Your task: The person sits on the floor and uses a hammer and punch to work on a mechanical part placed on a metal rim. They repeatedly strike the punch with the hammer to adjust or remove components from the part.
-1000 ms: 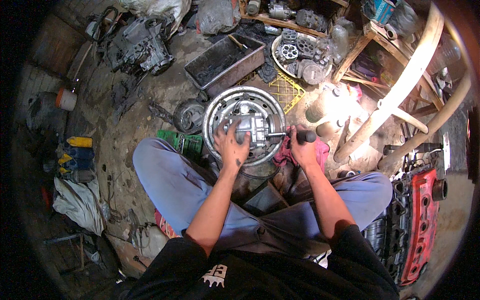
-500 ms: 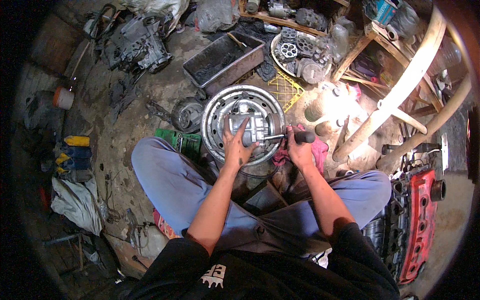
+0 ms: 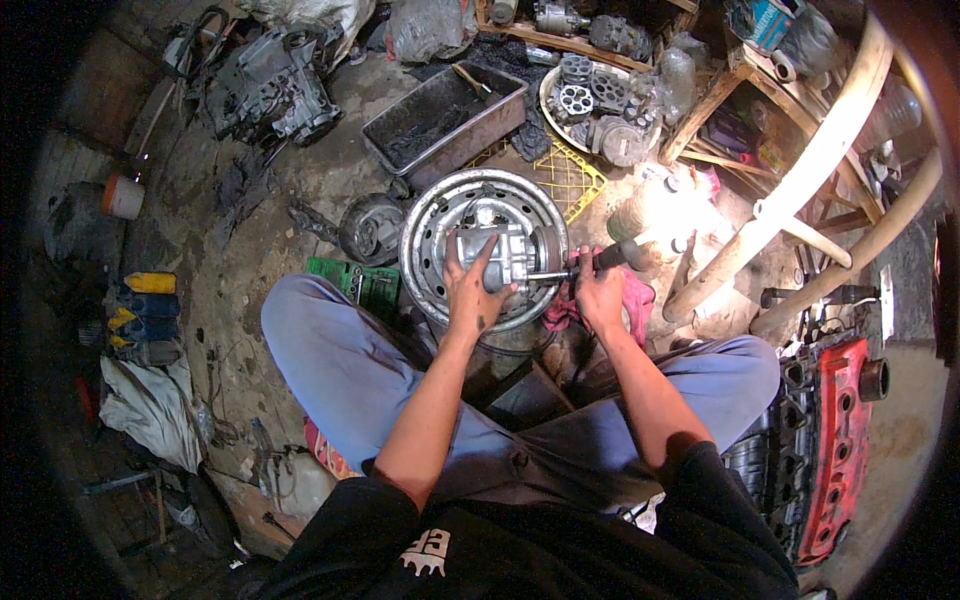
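A silver cylindrical compressor (image 3: 506,245) with a ribbed pulley (image 3: 546,250) at its right end lies on its side on an upturned steel wheel rim (image 3: 420,215) between my knees. My left hand (image 3: 474,290) grips the compressor, its fingers spread over the top and its thumb near the right. In my right hand (image 3: 598,290) is a ratchet wrench with a black handle (image 3: 622,253). Its shiny shaft (image 3: 545,276) runs left to the compressor's near side, where the contact point is too small to make out. A pink cloth (image 3: 638,295) lies beneath my right hand.
Left of the rim are an open green socket case (image 3: 378,285) and a round metal part (image 3: 372,228). Beyond stand a grey tub (image 3: 450,150) with a brush and a basin (image 3: 548,95) of metal parts. Pale curved tubes (image 3: 800,170) and a red-topped engine part (image 3: 838,440) are at right.
The ratchet's black handle has swung away from me and slightly right, with my right hand turning along. My left hand stays on the compressor.
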The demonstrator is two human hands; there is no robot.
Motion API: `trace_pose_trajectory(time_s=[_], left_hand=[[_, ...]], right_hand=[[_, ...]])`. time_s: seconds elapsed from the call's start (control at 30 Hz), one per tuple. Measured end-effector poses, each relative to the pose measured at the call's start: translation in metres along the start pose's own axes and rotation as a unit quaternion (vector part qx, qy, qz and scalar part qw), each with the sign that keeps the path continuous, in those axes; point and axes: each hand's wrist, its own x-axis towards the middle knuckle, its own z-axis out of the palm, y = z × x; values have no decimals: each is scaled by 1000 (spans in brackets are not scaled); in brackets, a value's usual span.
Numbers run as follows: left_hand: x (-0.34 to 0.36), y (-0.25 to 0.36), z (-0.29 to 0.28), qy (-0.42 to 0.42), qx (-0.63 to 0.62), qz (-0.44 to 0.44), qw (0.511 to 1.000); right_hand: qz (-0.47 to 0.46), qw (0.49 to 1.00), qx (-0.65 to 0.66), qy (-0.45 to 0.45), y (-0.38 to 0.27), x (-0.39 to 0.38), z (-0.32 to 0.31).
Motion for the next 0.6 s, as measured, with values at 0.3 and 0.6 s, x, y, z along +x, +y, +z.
trace_pose_trajectory(time_s=[0.3, 0.6], left_hand=[[0, 2, 0, 13, -1, 7, 1000], [0, 0, 2, 12, 16, 4, 1000]], right_hand=[[-67, 990, -101, -70, 3, 42, 8], [49, 979, -101, -170, 15, 75, 20]])
